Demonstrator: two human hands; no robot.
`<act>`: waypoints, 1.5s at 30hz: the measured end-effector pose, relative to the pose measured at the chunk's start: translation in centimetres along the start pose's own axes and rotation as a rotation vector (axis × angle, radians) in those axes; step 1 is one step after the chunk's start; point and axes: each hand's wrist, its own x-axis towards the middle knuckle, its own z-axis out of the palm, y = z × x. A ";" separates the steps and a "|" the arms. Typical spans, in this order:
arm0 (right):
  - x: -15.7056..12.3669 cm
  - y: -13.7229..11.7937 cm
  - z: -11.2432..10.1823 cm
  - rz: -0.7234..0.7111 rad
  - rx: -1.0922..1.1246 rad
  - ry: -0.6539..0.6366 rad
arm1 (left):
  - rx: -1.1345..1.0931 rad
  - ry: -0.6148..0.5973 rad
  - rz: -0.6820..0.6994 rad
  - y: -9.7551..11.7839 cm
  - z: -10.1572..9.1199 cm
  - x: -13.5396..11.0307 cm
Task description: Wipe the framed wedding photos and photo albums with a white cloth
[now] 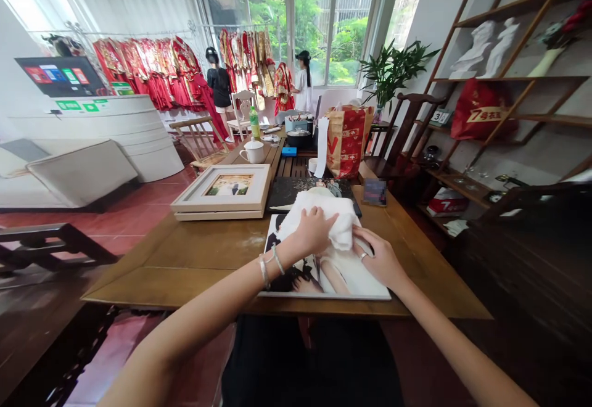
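A white cloth (343, 228) lies bunched over the upper part of a large photo panel (340, 280) near the table's front edge. My left hand (314, 232), with bracelets at the wrist, presses on the cloth with fingers curled into it and the thumb out to the right. At the cloth's right edge, my right hand (382, 259) rests on the panel, its fingers stretched out and a ring on one of them. The panel shows a printed picture with dark and white areas, partly hidden by the cloth and hands. Behind it lies a dark photo panel (289, 192).
Light wooden picture frames (189, 209) are stacked at left on the wooden table (185, 265). Farther back are a white lidded mug (253, 152), a green bottle (254, 124) and a red-and-brown paper bag (349, 142). Two people stand by red garments (152, 74) near the windows.
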 end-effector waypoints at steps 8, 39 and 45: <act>-0.2 0.5 -0.1 -0.011 0.007 -0.004 | 0.204 0.037 0.056 4.9 0.9 -9.8; -0.2 0.7 -0.2 -0.006 0.088 -0.008 | 0.130 0.035 -0.027 9.5 1.3 -10.9; -0.1 0.4 -0.3 -0.005 0.076 -0.036 | 0.148 -0.023 -0.097 6.8 0.3 -6.8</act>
